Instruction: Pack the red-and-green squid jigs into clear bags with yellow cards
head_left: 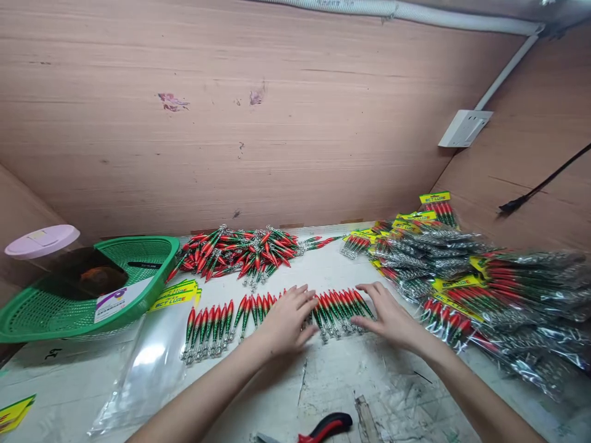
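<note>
taking the row of red-and-green lures [255,311] as the clock's centre, it runs from 9 to 3 o'clock across the pale counter [392,394], the lures side by side with red tips towards 12 and metal hooks towards 6. the left hand [292,317] lies palm down over the middle of the row, fingers extended and thumb parted; whether it touches the lures is hidden. the right hand [386,311] is at the 3 o'clock end, thumb and forefinger wide apart around the last lures, gripping nothing visible. a heap of loose lures [240,252] sits at 11 o'clock. the bagged lures [521,289] pile up at 3, and "bct lure" reads clearly on a yellow header card [434,198] at 2. the same "bct lure" is on the yellow tops of the flat clear bags [152,351] at 9. beyond them, a green basket [143,246] holds a pink-lidded container [42,241] and a white label [122,299] with a purple logo, its small print unreadable. at 8, a yellow card [16,413] is cut off by the edge. red-and-black pliers [327,426] lie at 5.
</note>
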{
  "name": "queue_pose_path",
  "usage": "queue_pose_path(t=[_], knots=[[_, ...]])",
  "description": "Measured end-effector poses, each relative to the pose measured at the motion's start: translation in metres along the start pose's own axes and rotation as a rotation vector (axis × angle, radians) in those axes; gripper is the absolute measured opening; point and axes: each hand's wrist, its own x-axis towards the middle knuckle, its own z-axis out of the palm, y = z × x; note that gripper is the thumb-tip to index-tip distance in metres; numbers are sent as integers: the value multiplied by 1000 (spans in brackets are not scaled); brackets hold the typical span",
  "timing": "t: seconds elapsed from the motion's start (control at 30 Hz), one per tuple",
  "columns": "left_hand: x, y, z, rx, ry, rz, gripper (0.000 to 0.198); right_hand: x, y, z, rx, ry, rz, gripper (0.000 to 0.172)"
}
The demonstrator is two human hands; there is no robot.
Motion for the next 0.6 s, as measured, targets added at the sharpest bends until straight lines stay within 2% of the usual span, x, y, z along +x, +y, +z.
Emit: queue_pose_path(t=[0.1, 0.17, 0.3, 0.6], knots=[[0, 15, 15, 32, -56, 78, 71, -13, 2, 16, 23, 49, -176, 84], [5, 21, 29, 65, -87, 81, 77, -14, 7, 27, 18, 69, -247, 89], [18, 22, 44, 100, -80, 2, 74, -1, 15, 39, -3, 113, -354, 82], [32, 6, 42, 144, -39, -84, 65, 33, 19, 38, 7, 165, -457, 76]])
